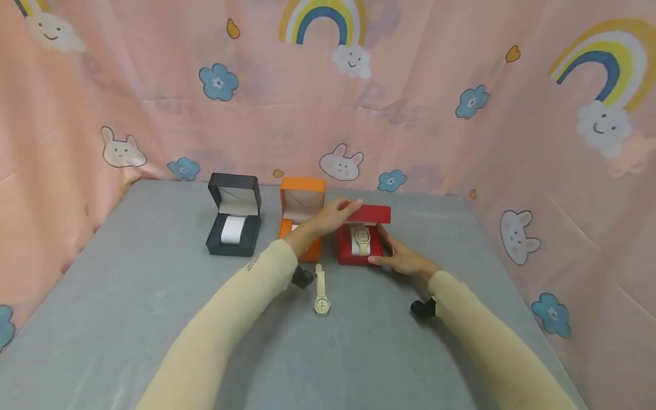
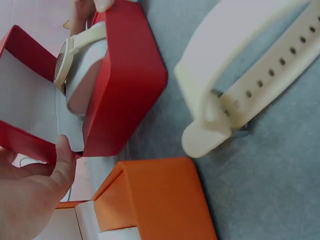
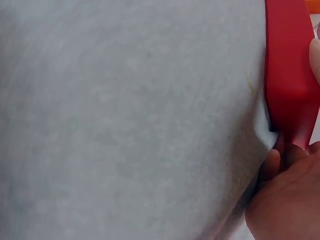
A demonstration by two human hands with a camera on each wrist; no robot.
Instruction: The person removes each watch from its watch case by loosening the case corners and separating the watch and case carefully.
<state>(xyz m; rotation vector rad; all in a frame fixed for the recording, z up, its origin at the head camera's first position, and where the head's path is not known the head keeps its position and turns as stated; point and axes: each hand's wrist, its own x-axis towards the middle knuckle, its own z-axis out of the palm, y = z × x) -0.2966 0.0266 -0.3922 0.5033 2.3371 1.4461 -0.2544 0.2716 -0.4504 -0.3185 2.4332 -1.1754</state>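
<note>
A red watch box (image 1: 352, 260) stands on the grey table with its lid (image 1: 373, 214) raised. Inside it, a cream-strapped watch (image 1: 362, 236) sits round a white cushion. My left hand (image 1: 333, 216) holds the lid at its left side; in the left wrist view the thumb (image 2: 64, 157) lies near the hinge and the other fingers go behind the lid. From the right, my right hand (image 1: 406, 259) grips the box, thumb at the front, fingers round the side. A second cream watch (image 1: 322, 306) lies nearer me, its buckled strap (image 2: 270, 75) large in the left wrist view.
Left of the red box is an open orange watch box (image 1: 302, 184), partly behind my left forearm. Farther left, an open black watch box (image 1: 230, 249) holds a white cushion (image 1: 233, 229). A pink patterned curtain (image 1: 277, 125) hangs behind the table.
</note>
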